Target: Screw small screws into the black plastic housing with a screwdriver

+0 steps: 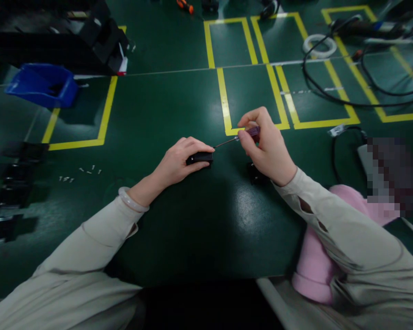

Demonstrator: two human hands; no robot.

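Observation:
On the green table, my left hand [183,159] is closed around a small black part [201,158], thumb on the near side and fingers on the far side. My right hand [266,144] pinches the purple handle of a screwdriver [253,133]. Its thin shaft points left, and the tip meets or nearly meets the right end of the black part. Another small black piece [254,173] lies beneath my right wrist, partly hidden. Several small screws [86,171] are scattered on the table left of my left hand.
A blue bin [43,85] stands at the left, near a black rack [55,41]. Several black parts [13,183] line the left side. Cables [316,87] and a white ring [319,46] lie back right. Pink cloth [315,270] sits beneath my right sleeve.

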